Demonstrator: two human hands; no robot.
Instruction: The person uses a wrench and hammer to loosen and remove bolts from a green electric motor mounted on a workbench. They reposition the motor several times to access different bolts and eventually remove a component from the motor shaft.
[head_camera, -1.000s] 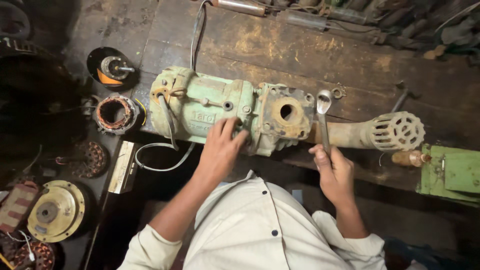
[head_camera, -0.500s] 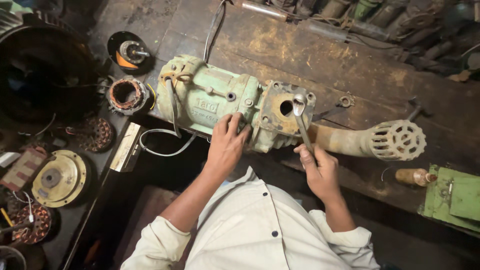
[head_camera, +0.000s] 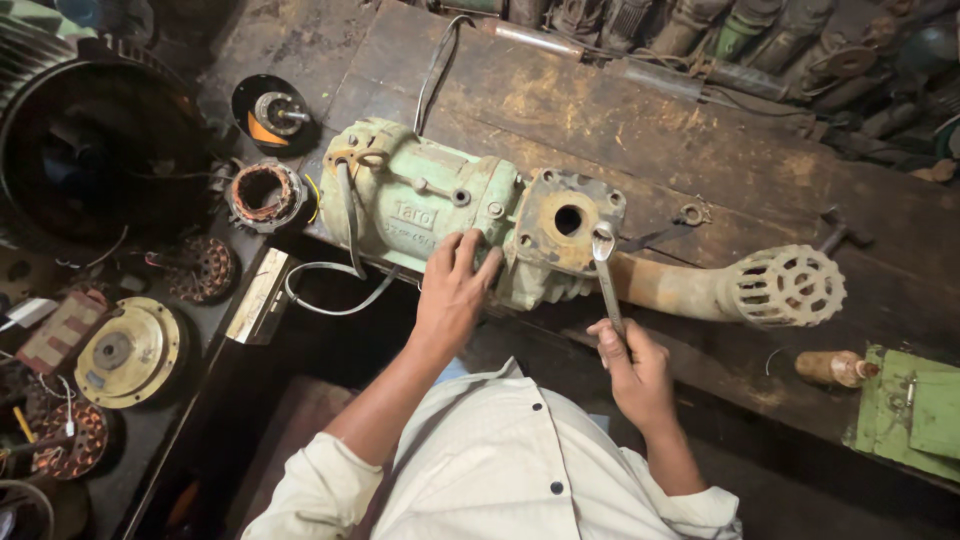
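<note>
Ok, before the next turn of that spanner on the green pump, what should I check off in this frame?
1. Right hand gripping the spanner handle: ok.
2. Spanner head at the rusty flange's lower right corner: ok.
3. Head fully seated on a bolt: cannot tell.
4. Left hand bracing the green pump: ok.
5. Pump resting on the wooden bench: ok.
6. Cable away from the spanner: ok.
</note>
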